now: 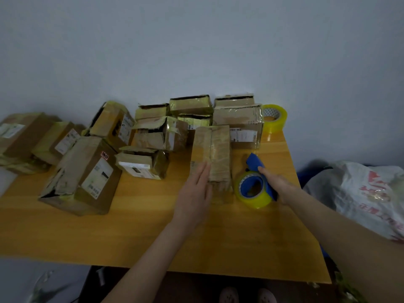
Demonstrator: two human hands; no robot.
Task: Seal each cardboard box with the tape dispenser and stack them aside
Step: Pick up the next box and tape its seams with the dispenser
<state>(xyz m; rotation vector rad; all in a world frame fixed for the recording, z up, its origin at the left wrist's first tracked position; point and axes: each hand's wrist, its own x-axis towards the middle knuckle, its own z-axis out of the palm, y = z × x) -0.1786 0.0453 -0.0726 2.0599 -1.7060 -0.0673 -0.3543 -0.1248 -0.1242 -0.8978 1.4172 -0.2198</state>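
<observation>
A narrow taped cardboard box lies lengthwise on the yellow wooden table, right of centre. My left hand rests flat with straight fingers on the near left part of its top. To the box's right, my right hand grips the blue tape dispenser loaded with a yellowish tape roll, which stands on the table close beside the box.
Several worn cardboard boxes crowd the back of the table against the wall, with more boxes at the left. A spare tape roll stands at the back right corner. A plastic bag lies off the table's right edge.
</observation>
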